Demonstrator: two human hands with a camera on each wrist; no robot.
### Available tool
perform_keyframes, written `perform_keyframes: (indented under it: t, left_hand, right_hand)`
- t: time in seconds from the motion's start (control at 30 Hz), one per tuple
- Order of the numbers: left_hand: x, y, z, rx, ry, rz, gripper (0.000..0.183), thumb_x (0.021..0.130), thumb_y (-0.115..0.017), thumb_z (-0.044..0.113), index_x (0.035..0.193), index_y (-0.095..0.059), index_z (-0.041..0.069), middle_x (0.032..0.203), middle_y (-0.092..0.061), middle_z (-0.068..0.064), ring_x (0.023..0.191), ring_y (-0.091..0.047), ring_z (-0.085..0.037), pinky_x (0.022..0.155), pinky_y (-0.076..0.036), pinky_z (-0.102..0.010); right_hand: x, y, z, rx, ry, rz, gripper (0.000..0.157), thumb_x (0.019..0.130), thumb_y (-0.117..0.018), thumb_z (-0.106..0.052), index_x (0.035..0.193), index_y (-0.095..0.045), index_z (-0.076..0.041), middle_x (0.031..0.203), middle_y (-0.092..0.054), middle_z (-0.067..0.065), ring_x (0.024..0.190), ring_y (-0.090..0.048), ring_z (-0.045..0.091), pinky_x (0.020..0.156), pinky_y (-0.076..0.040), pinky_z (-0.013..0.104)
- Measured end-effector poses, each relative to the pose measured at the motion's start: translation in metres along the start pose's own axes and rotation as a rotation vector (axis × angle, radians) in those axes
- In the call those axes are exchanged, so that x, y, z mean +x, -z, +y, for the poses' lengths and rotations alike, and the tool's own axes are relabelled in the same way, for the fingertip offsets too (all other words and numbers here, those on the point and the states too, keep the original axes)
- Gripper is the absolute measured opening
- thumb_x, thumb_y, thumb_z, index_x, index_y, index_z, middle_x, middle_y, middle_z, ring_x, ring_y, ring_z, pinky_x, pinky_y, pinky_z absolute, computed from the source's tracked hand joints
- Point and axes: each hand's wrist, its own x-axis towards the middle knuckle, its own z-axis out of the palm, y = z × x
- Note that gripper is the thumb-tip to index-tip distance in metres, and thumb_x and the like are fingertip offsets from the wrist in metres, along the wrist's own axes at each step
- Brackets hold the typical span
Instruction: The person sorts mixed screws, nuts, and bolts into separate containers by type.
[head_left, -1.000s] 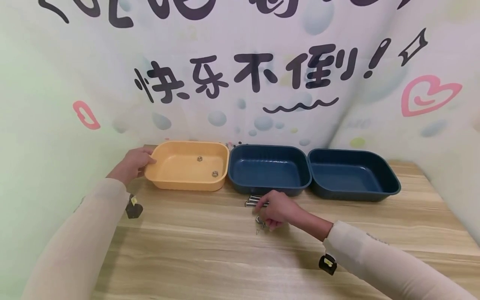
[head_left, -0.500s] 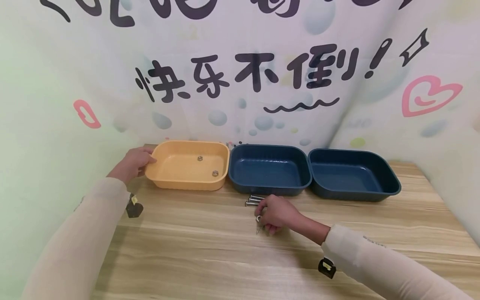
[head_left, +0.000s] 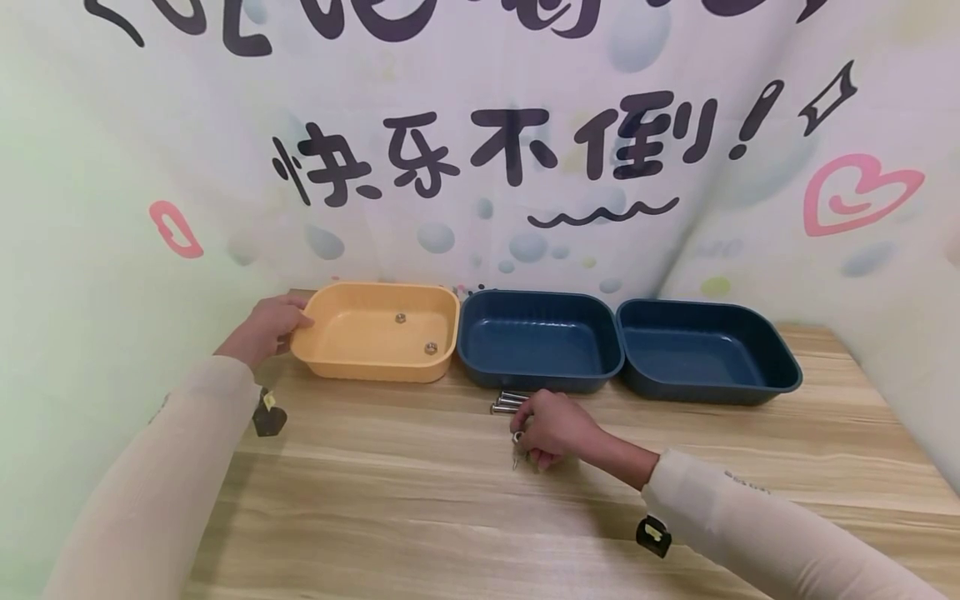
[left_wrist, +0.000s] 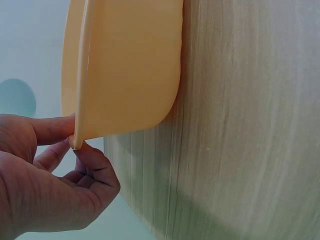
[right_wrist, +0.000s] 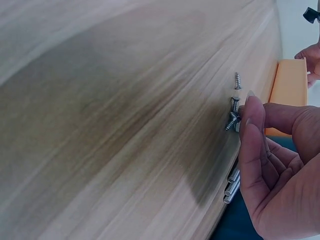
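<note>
My left hand pinches the left rim of the yellow tray; in the left wrist view the thumb and fingers meet at the rim's corner. Two hex nuts lie inside this tray. Over the table in front of the middle tray, my right hand has its thumb and index finger pinched at a metal nut, partly covered by the fingertips. Small screws lie right beside these fingertips. Several long bolts lie side by side just beyond the hand, partly hidden by it.
Right of the yellow tray stand two dark blue trays, the middle one and the right one, all in one row. A printed cloth hangs behind them. The wooden table extends toward me.
My right hand has shifted slightly down and drawn its fingers in at the nut. The left hand stays on the yellow tray's rim, and the trays have not moved.
</note>
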Motion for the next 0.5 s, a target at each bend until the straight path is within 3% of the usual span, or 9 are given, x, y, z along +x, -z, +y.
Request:
perform_keyframes:
  t: [0.27, 0.5]
  left_hand:
    - [-0.002, -0.001, 0.001, 0.014, 0.005, 0.004, 0.053, 0.096, -0.052, 0.009, 0.146, -0.037, 0.001, 0.09, -0.053, 0.002, 0.074, -0.053, -0.011, 0.064, -0.045, -0.024]
    - [0.0, -0.001, 0.0, 0.003, 0.017, 0.009, 0.053, 0.096, -0.052, 0.009, 0.146, -0.036, 0.002, 0.096, -0.053, 0.0, 0.075, -0.053, -0.012, 0.065, -0.045, -0.023]
  right_hand:
    - [0.004, 0.006, -0.011, -0.034, 0.033, 0.014, 0.009, 0.083, -0.067, -0.003, 0.085, -0.072, -0.011, 0.05, -0.06, 0.003, 0.043, -0.06, 0.015, 0.049, -0.054, 0.034]
    - [0.011, 0.016, -0.033, -0.063, 0.078, 0.044, 0.009, 0.083, -0.067, -0.007, 0.089, -0.073, -0.01, 0.05, -0.06, 0.003, 0.047, -0.061, 0.016, 0.051, -0.053, 0.034]
